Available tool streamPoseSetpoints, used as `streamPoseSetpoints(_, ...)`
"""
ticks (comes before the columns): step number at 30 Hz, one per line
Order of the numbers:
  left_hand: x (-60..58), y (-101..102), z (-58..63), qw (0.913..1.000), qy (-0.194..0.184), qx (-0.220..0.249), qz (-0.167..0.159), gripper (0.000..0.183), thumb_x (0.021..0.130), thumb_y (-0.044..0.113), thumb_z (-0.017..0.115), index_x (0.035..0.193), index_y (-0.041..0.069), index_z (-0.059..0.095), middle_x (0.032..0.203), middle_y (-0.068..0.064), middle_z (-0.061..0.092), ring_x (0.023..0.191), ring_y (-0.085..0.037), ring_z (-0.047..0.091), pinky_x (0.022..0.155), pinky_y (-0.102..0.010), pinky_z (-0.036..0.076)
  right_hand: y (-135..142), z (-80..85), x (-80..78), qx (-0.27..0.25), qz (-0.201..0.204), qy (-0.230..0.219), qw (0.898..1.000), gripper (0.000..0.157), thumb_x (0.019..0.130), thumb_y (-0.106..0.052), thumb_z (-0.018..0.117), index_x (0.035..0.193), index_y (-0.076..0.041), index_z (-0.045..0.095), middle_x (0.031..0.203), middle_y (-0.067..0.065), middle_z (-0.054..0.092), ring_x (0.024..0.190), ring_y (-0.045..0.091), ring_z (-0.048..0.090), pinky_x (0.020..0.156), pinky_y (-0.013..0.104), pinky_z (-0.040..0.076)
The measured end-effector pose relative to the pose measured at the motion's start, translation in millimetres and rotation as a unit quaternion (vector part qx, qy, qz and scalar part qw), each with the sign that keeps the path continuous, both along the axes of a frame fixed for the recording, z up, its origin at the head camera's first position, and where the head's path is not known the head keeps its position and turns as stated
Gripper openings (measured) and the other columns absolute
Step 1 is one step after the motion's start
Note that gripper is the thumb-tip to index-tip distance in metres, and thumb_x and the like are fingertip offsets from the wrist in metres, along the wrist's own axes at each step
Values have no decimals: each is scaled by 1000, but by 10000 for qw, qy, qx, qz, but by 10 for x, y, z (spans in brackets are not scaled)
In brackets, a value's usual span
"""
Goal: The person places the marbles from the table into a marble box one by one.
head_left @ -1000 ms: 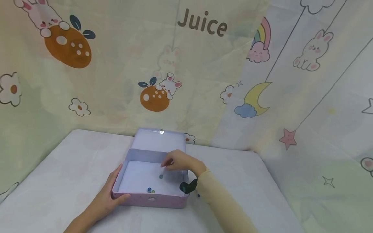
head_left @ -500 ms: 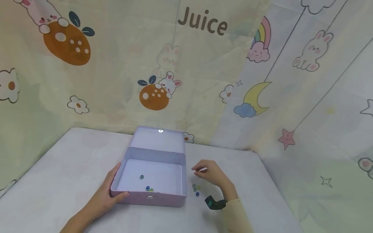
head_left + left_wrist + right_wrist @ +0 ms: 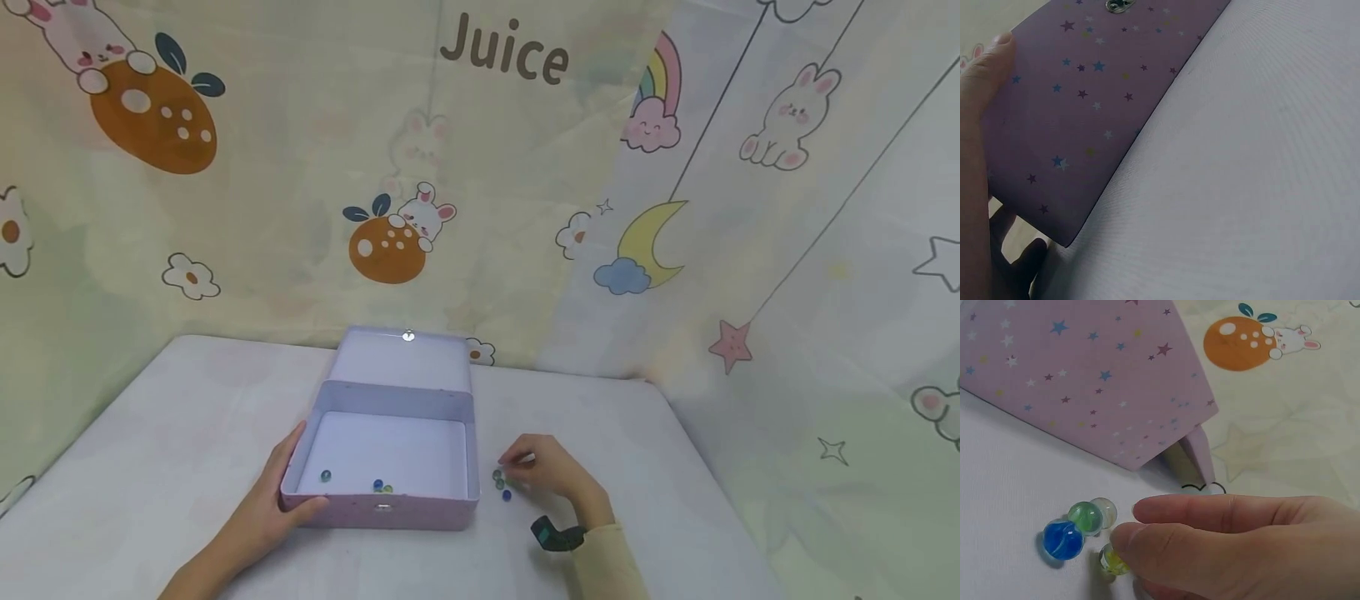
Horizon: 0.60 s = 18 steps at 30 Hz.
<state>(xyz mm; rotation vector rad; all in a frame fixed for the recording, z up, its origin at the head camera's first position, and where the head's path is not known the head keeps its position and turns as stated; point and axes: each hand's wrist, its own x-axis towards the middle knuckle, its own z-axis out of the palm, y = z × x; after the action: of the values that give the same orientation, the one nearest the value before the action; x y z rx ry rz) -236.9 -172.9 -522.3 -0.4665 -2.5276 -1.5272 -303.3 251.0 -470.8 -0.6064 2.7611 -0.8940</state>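
Note:
A pinkish-purple hinged box (image 3: 378, 514) with star prints stands with its lid up. My left hand (image 3: 262, 492) grips its front left corner, thumb on the front wall and fingers along the left side. On the box floor lie a green marble (image 3: 326, 476), a blue one and a yellow one. Right of the box, my right hand (image 3: 551, 468) is low over a small cluster of marbles. In the right wrist view, its thumb overlaps a yellow marble (image 3: 1110, 561); beside it are a blue marble (image 3: 1063, 540), a green marble (image 3: 1085, 518) and a clear marble (image 3: 1107, 511).
The box's raised lid (image 3: 401, 360) leans back toward the printed cloth backdrop (image 3: 510, 208). A white cloth (image 3: 637, 467) covers the table. A dark device (image 3: 555, 535) is strapped at the right wrist.
My right hand went from over the box to the marbles outside it, then lowered onto them. A green marble in the box rolled left and toward the front. The left hand kept its hold.

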Motion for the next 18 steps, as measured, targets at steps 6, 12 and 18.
streamPoseSetpoints(6,-3,-22,-19,9999,100,36,-44,103,79,23,74,153,31,4,159,-10,10,145,1,5,106,-72,17,-14,-14,12,97,-87,-14,9999,18,82,-10,73,99,-14,72,96,-5,68,94,13,64,88,36,55)
streamPoseSetpoints(12,6,-12,-2,9999,131,27,-51,103,79,24,75,154,27,5,159,-11,10,143,5,5,99,-76,21,-11,-36,15,99,-216,11,9997,20,81,-7,72,100,-13,71,97,-2,68,95,16,64,87,39,55)
streamPoseSetpoints(18,-2,-17,-34,9997,233,23,-36,103,78,23,75,154,27,5,159,-11,11,140,11,5,99,-76,21,-13,-61,9,258,-401,101,9988,19,81,-9,72,99,-15,72,94,-6,67,92,12,63,85,35,56)
